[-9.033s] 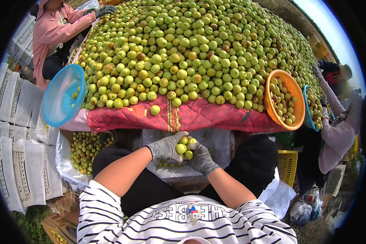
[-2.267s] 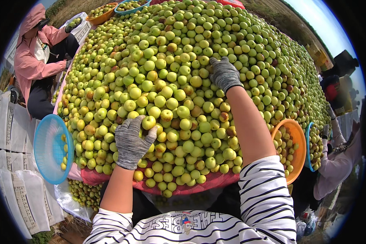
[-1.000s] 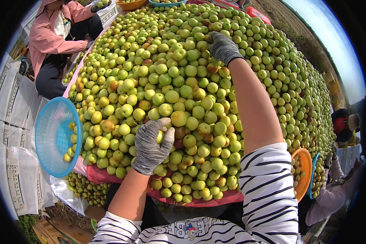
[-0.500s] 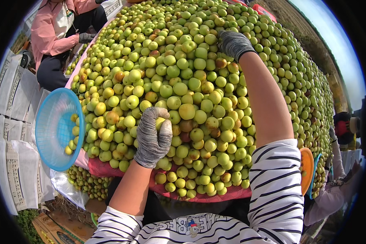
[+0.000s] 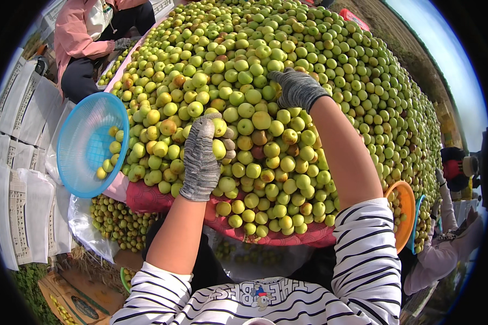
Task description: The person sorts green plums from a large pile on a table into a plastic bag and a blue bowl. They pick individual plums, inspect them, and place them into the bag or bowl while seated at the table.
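A large heap of round yellow-green jujubes (image 5: 244, 111), some with brown patches, spreads before me. My left hand (image 5: 202, 160), in a grey knit glove, is closed around a couple of jujubes (image 5: 219, 149) at the near left of the heap. Its thumb lies along their left side, and the fingertips show on the right. Farther off and to the right, my right hand (image 5: 299, 89), gloved alike, reaches onto the heap with forefinger and thumb apart. A jujube (image 5: 268, 92) sits by that gap; the other fingertips are partly hidden.
A blue plastic basket (image 5: 92, 179) with several jujubes stands at the left edge. An orange basket (image 5: 403, 216) is at the right. Red cloth (image 5: 146, 196) borders the heap. One person in a pink jacket (image 5: 76, 38) sits far left; another person's sleeve (image 5: 436, 265) shows at right.
My right hand has come back leftward over the heap, its forefinger now stretched out. My left hand has turned, showing more of the jujubes in it. The whole view has shifted slightly.
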A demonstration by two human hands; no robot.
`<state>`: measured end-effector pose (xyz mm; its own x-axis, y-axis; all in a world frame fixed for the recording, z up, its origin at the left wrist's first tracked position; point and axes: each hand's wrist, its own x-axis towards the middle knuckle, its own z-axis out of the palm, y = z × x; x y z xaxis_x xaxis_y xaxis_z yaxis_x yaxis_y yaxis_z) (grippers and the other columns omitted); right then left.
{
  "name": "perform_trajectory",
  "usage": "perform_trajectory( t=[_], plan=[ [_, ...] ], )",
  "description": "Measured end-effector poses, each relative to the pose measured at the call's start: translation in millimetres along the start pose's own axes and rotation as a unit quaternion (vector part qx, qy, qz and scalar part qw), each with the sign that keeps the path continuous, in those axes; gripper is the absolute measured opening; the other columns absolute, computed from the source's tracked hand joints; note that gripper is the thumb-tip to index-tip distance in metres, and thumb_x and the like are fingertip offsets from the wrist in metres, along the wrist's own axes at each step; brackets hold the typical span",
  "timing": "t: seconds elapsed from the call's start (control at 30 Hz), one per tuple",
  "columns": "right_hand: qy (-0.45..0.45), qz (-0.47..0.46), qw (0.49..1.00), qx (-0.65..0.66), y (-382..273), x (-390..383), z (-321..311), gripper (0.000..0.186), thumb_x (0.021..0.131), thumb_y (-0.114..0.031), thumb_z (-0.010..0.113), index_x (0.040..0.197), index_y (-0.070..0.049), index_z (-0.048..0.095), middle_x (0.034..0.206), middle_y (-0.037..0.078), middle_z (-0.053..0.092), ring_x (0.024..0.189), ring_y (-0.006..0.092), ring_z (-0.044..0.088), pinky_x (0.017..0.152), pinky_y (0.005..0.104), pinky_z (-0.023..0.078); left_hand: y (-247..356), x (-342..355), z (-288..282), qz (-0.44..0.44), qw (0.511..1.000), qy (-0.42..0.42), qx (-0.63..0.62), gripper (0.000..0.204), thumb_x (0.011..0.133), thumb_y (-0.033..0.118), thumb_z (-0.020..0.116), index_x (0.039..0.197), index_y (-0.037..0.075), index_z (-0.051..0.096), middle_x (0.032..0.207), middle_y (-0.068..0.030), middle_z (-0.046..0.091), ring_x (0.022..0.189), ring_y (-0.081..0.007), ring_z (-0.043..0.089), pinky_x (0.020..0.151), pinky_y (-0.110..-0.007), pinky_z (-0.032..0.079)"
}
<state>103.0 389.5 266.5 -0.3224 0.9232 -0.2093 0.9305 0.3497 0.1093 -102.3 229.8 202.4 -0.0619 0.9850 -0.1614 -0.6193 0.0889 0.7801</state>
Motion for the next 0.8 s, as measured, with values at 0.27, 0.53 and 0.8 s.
perform_trajectory(
  t=[0.27, 0.53, 0.8],
  plan=[
    [-0.091, 0.038, 0.995, -0.032, -15, 20, -3, 0.056, 0.076, -0.017, 0.073, 0.128, -0.013, 0.053, 0.109, 0.014, 0.066, 0.102, 0.0309, 0.064, 0.089, 0.0418, 0.053, 5, -22, -7, 0.153, 0.927, -0.050, 0.338, 0.020, 0.090, 0.006, 0.059, 0.109, 0.009, 0.060, 0.110, -0.0068, 0.062, 0.088, -0.0175, 0.065, 0.073, -0.029, 0.058],
    [0.185, 0.037, 0.630, 0.754, 22, -182, 24, 0.049, 0.081, -0.013, 0.074, 0.123, -0.010, 0.049, 0.100, 0.011, 0.065, 0.094, 0.0215, 0.068, 0.065, 0.0271, 0.058, -4, 17, 49, 0.237, 0.567, -0.077, 0.785, 0.067, 0.080, 0.044, 0.071, 0.135, 0.012, 0.050, 0.128, -0.0216, 0.045, 0.115, -0.0339, 0.056, 0.100, -0.041, 0.047],
    [0.148, 0.126, 0.241, 0.951, -60, -360, 144, 0.042, 0.083, -0.018, 0.070, 0.121, -0.011, 0.052, 0.111, 0.009, 0.062, 0.092, 0.0258, 0.067, 0.062, 0.0291, 0.053, 32, -10, 82, 0.174, 0.521, -0.084, 0.831, 0.057, 0.077, 0.044, 0.075, 0.116, 0.004, 0.060, 0.122, -0.0194, 0.051, 0.113, -0.0328, 0.057, 0.098, -0.041, 0.048]
  ],
)
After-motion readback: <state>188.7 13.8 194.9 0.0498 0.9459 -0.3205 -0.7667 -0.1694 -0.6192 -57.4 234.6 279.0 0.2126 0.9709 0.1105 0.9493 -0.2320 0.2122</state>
